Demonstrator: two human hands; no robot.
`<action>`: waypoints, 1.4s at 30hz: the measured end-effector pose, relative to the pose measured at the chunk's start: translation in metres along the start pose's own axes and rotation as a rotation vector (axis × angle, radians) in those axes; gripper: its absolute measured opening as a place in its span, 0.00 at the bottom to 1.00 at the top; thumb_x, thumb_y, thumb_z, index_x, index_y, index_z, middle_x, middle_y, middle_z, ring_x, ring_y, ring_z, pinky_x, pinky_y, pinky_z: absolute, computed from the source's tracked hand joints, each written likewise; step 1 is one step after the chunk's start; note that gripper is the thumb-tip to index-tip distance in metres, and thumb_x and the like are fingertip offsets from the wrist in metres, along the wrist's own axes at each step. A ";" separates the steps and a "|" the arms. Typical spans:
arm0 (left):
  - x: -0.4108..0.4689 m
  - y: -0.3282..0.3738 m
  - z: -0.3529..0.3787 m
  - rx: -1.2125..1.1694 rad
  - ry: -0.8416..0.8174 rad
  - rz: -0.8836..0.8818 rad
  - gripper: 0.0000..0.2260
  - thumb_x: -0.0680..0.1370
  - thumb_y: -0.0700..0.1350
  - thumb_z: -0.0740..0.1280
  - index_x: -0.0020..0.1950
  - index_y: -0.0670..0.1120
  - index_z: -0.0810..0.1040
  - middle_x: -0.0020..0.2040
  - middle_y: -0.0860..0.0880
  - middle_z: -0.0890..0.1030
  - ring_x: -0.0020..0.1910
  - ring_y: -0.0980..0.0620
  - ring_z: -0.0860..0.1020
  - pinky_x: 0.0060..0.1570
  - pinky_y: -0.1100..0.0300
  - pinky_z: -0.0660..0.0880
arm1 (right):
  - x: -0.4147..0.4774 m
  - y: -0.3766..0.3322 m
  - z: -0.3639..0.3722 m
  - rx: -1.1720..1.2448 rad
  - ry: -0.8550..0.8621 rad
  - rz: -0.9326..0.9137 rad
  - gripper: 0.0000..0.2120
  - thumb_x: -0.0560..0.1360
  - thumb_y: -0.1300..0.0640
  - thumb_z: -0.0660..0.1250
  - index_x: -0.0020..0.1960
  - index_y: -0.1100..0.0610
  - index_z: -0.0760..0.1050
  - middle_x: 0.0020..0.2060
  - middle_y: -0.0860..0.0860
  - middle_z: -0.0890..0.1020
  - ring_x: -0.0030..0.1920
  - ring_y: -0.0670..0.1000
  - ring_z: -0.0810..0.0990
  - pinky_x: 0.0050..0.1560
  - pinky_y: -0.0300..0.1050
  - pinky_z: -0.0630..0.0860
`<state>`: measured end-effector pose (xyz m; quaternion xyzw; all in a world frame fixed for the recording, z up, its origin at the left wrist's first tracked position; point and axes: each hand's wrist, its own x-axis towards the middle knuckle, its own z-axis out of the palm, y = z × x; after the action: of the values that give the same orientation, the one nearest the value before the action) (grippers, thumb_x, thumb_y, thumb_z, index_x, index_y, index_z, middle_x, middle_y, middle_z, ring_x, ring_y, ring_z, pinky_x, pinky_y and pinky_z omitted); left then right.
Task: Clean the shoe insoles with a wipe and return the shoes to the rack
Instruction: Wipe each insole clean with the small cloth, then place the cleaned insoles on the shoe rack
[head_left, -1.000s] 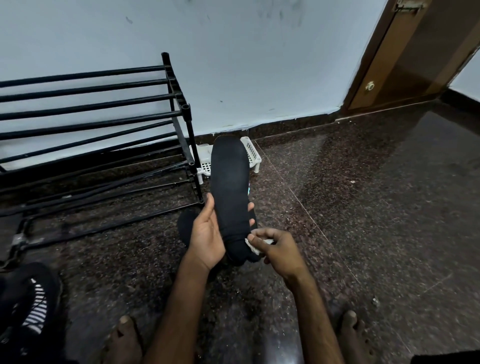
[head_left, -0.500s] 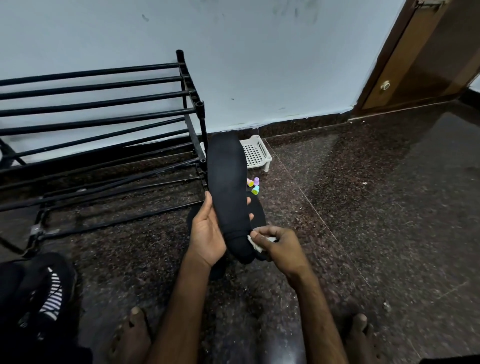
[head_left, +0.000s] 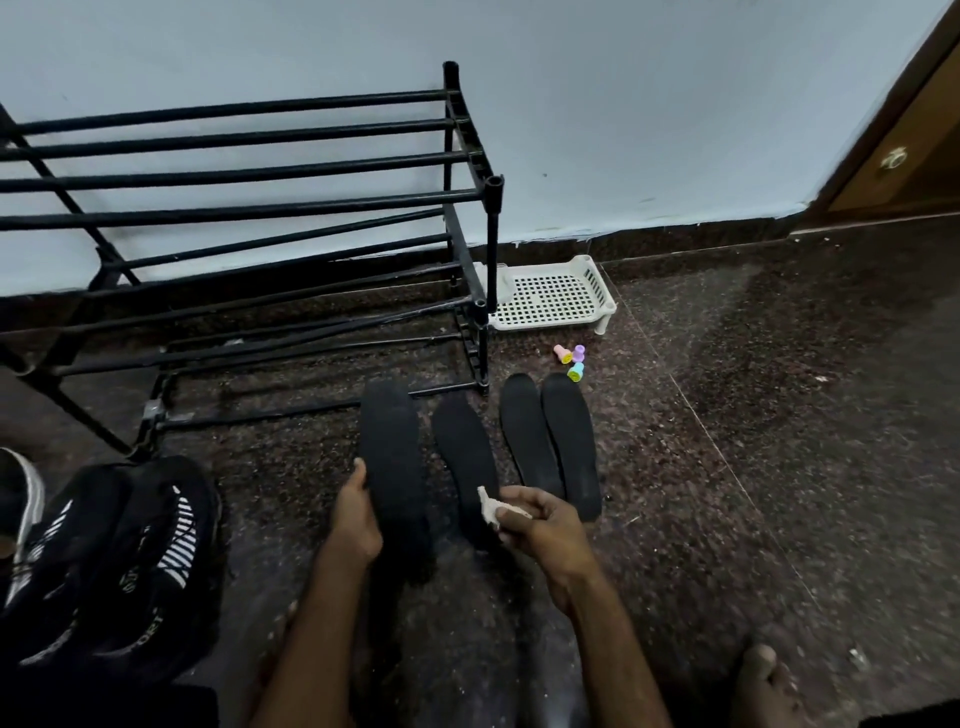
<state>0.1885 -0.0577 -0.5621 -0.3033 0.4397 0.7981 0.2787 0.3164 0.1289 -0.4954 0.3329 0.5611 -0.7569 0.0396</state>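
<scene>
The rack (head_left: 260, 182) fills the upper left, with the shoes (head_left: 114, 561) at lower left. At centre, the left hand (head_left: 356, 519) grips the insole (head_left: 390, 457) by its side edge. It is probably light and floppy, so best held mid-length. The right hand (head_left: 550, 530) pinches the crumpled wipe (head_left: 488, 506).

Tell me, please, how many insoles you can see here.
4: one insole held by the left hand, one on the floor beside it, two side by side further right. Any inside the shoes would be hidden.

The left hand (head_left: 357, 517) is gripping a flat black insole (head_left: 392, 457). The right hand (head_left: 545, 526) is pinching a crumpled whitish wipe (head_left: 488, 506).
</scene>
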 end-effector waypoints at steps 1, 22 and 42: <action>0.011 -0.003 -0.007 0.038 0.061 -0.011 0.24 0.83 0.59 0.57 0.66 0.42 0.77 0.56 0.41 0.84 0.54 0.42 0.80 0.62 0.47 0.73 | 0.001 0.002 0.005 0.042 0.016 0.012 0.10 0.74 0.71 0.69 0.54 0.63 0.76 0.42 0.57 0.82 0.36 0.49 0.81 0.35 0.37 0.79; -0.074 0.006 0.089 0.924 -0.296 0.157 0.24 0.80 0.62 0.61 0.51 0.40 0.81 0.36 0.48 0.83 0.25 0.54 0.73 0.23 0.65 0.64 | 0.014 -0.020 0.014 0.163 0.326 -0.256 0.07 0.74 0.57 0.74 0.45 0.62 0.80 0.30 0.50 0.81 0.28 0.42 0.73 0.28 0.37 0.69; -0.102 -0.015 0.137 0.753 -0.315 0.391 0.08 0.82 0.42 0.62 0.52 0.43 0.81 0.38 0.48 0.83 0.30 0.56 0.76 0.24 0.63 0.66 | 0.002 -0.051 -0.005 -0.081 0.336 -0.518 0.21 0.72 0.70 0.71 0.54 0.48 0.72 0.44 0.51 0.80 0.40 0.46 0.79 0.40 0.35 0.75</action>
<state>0.2336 0.0507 -0.4372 0.0330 0.7009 0.6565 0.2770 0.2955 0.1526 -0.4551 0.2972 0.6558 -0.6531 -0.2346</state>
